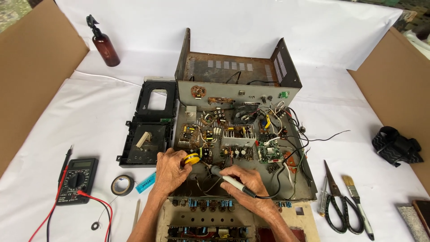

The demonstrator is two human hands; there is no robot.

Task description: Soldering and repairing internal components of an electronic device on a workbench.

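An opened electronics chassis (244, 94) lies on the white cloth, its circuit boards (233, 143) and loose wires exposed. My left hand (171, 172) holds a small yellow spool (192, 158) of solder over the boards near the chassis front. My right hand (248, 183) grips a soldering iron (226, 178) by its pale handle, the tip pointing up-left toward the spool and the boards. A black cord runs from the iron to the right. Another board panel (206, 224) with a row of blue parts lies below my wrists.
A black disc-drive module (150, 130) sits left of the chassis. A multimeter (77, 179) with red and black leads, a tape roll (122, 184), a brown spray bottle (105, 45), scissors (335, 197), a brush (356, 197), a screwdriver (322, 201) and a black strap (396, 145) lie around.
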